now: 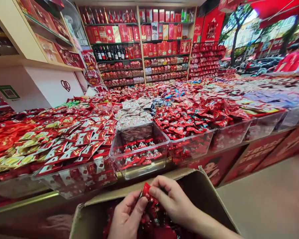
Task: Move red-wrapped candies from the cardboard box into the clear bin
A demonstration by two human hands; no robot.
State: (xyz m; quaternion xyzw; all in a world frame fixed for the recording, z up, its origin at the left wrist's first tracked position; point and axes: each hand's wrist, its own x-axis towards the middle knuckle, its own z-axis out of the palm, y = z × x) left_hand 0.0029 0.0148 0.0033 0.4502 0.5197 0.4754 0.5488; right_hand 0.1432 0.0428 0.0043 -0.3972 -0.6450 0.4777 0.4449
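Note:
Over an open cardboard box (215, 196), my left hand (129, 212) and my right hand (171, 199) meet with thumbs and fingers pinched on a red wrapped packet (146, 188). More dark red packets (161, 230) lie below them inside the box, partly hidden by the hands. Just beyond the box stands a clear plastic bin (141, 169), with red and white wrapped sweets (141, 152) covering only its lower part.
Clear bins heaped with wrapped sweets (184, 121) run along both sides of the counter. Shelves of bottles and red boxes (139, 33) rise behind. A white counter (49, 83) is at left. Grey floor (269, 196) shows at right, and a person in pink (292, 61) stands far right.

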